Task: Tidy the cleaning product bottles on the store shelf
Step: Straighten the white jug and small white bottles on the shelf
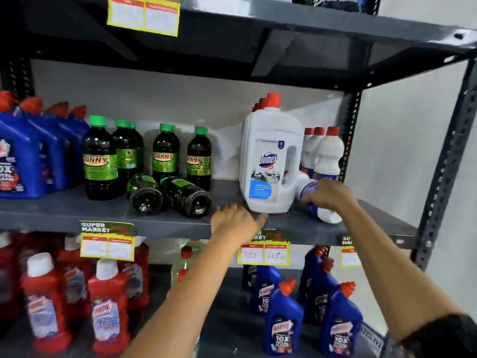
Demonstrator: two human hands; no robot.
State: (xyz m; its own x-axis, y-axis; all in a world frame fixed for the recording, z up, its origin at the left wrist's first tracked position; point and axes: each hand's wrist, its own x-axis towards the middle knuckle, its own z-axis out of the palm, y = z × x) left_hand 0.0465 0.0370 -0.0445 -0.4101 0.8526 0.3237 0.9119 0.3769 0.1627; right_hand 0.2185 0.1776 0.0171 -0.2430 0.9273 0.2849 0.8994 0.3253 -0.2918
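On the grey middle shelf (77, 210) a large white Domex jug (268, 161) with a red cap stands upright. To its right a small white bottle (322, 208) lies on its side, and my right hand (327, 193) is closed over it. My left hand (235, 223) rests at the shelf's front edge just below the jug's base, fingers curled, holding nothing that I can see. Two dark green-capped Sunny bottles (167, 195) lie tipped over; several others (100, 158) stand upright behind them. Small white red-capped bottles (327, 153) stand at the far right.
Blue Harpic jugs (28, 156) fill the shelf's left end. Below stand red bottles (46, 301) at left and blue Harpic bottles (284, 319) at right. Price tags (107, 241) hang from the shelf edge. A slotted metal upright (449, 151) bounds the right side.
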